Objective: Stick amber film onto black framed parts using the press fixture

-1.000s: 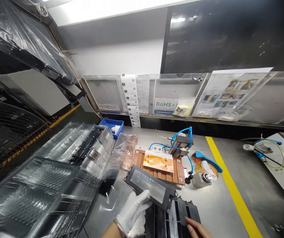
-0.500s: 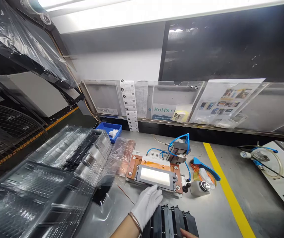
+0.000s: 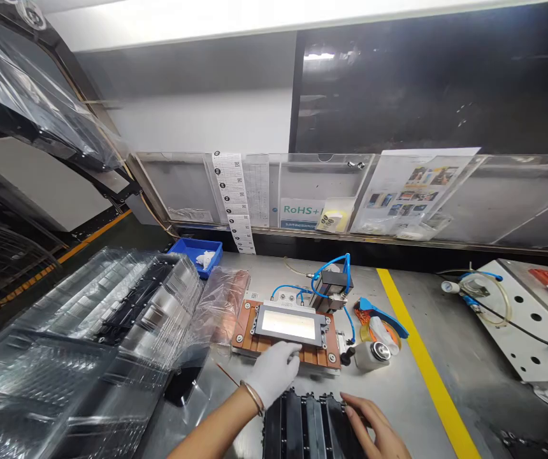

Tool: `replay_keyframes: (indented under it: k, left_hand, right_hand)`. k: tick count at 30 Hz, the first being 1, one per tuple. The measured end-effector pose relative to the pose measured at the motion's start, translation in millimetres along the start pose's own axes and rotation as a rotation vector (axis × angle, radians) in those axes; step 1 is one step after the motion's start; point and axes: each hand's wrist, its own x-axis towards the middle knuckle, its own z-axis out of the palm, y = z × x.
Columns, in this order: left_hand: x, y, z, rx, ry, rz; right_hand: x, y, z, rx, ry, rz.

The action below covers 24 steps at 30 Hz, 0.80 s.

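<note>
My left hand [image 3: 276, 373], in a white glove, is at the front edge of a dark grey rectangular frame [image 3: 267, 336] with a pale panel in it. Its fingers are bent and appear closed on that edge; the fingertips are partly hidden. Beneath the frame lies a copper-brown fixture [image 3: 239, 338] whose slotted front part is visible. My bare right hand [image 3: 374, 427] reaches in from the bottom, fingers apart, touching the right end of a row of black plastic parts [image 3: 295, 424]. Whether it grips one of them is not clear.
Stacked clear plastic trays [image 3: 78, 357] fill the left side, beside a blue bin [image 3: 197, 252]. Behind the fixture stands a pneumatic cylinder [image 3: 334, 284] with blue hoses. A metal-capped bottle [image 3: 372, 357] and tape dispenser [image 3: 383, 322] are to the right, before a white control box [image 3: 517, 319].
My left hand has closed in on the grey frame, which has shifted back on the fixture, baring its slotted front. My right hand has come further into view beside the black parts.
</note>
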Motion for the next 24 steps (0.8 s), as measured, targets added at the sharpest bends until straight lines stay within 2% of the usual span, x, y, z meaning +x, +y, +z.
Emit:
replay_keyframes:
  k: [3,5,7,10,13,16,18,20,22,24]
  left_hand:
    - [11,7,-0.5,0.309,-0.023,0.337]
    - [19,4,-0.5,0.546,-0.023,0.53]
    - [27,-5,-0.5,0.71,0.002,0.593]
    - [34,-15,0.0,0.936,0.027,0.565]
    - [34,-12,-3.3,1.191,0.057,0.527]
    - [27,1,-19.5,1.348,0.233,0.494]
    - [21,11,-38.2,1.277,0.365,0.397]
    - [18,19,-58.9,1.117,0.416,0.246]
    - [20,22,-75.9,0.975,0.358,0.112]
    - [27,21,-85.2,0.888,0.258,0.035]
  right_hand:
    - [27,6,-14,-0.107,0.063,-0.009]
    - [46,7,-17,-0.203,0.078,0.0]
    - [62,5,-20,-0.285,0.07,0.0]
    - [79,-2,-23,-0.332,0.039,0.005]
    - [83,-10,-28,-0.35,0.018,0.026]
    - [76,-15,-33,-0.335,0.018,0.062]
    - [72,-18,-34,-0.28,0.036,0.076]
    - [75,-20,-29,-0.191,0.063,0.083]
    - [84,-23,-20,-0.081,0.086,0.108]
    - [99,-27,-8,0.045,0.08,0.16]
